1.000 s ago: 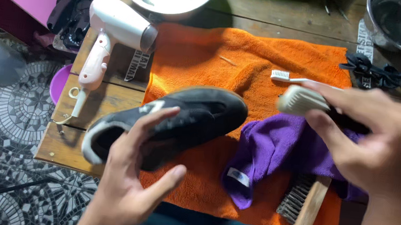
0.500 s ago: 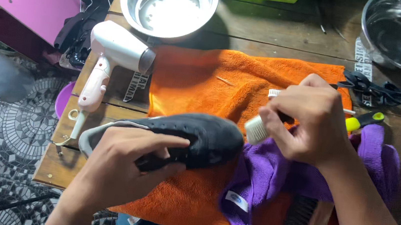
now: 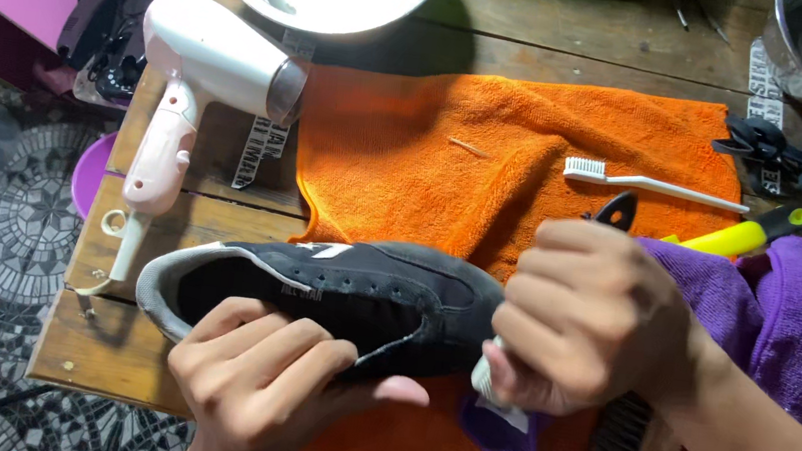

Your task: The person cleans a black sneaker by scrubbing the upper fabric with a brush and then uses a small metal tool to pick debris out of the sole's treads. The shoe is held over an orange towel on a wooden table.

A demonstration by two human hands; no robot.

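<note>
Left hand (image 3: pixel 262 381) has its grip clamped around the black shoe (image 3: pixel 343 294), held above the orange towel (image 3: pixel 489 155); right hand (image 3: pixel 591 323), grip closed on a small brush (image 3: pixel 487 378), meets the toe.

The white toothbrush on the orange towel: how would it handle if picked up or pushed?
The white toothbrush looks thin and slim, so probably very light and fairly stiff. It lies flat on the orange towel, whose nap would likely grip it, so a push should slide it little. Its flattish handle seems unlikely to roll.
</note>
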